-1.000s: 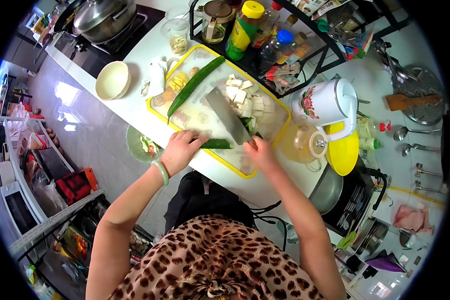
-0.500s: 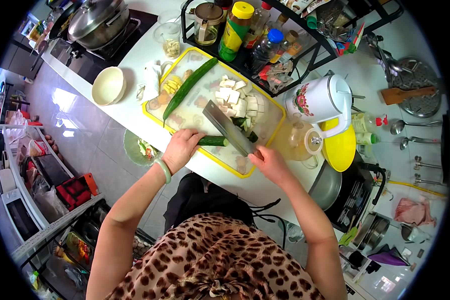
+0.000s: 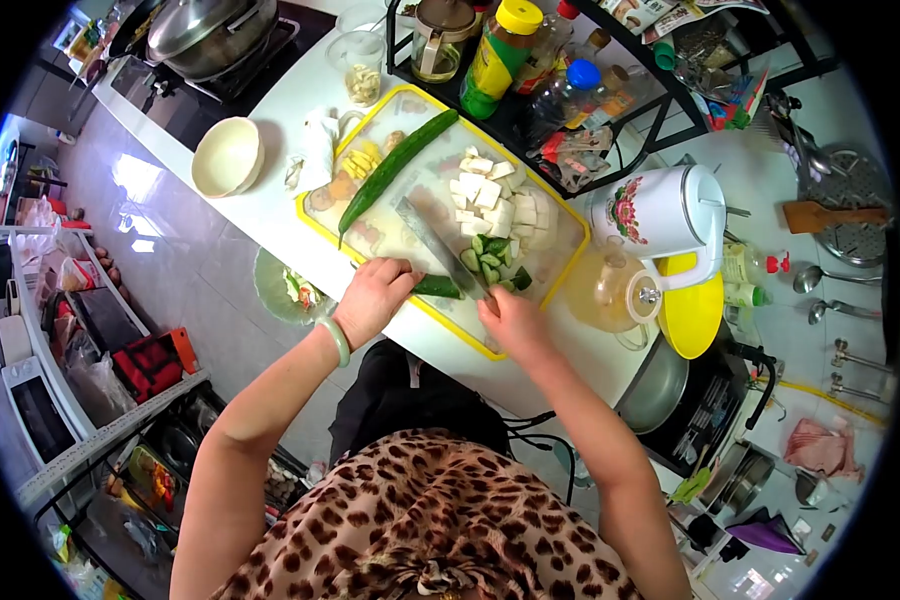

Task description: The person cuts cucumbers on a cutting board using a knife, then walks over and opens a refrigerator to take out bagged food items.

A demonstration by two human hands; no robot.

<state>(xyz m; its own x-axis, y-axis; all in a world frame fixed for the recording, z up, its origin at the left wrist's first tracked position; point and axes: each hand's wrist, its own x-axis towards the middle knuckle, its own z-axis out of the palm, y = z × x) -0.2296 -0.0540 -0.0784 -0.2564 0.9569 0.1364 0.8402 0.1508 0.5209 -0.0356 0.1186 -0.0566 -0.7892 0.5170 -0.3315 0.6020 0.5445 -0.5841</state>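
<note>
So, your left hand [image 3: 375,295] is holding the short cucumber [image 3: 438,287] down at the near edge of the cutting board [image 3: 373,240]. Your right hand [image 3: 513,320] is gripping the big knife [image 3: 430,240], and its blade is reaching over the board's middle. Green slices [image 3: 492,258] are lying on the board's right part, just beside white cubes [image 3: 488,192]. A long cucumber [image 3: 398,165] is resting across the board's left part.

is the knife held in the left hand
No, the right hand holds the knife, while the left hand is on the cut cucumber.
</note>
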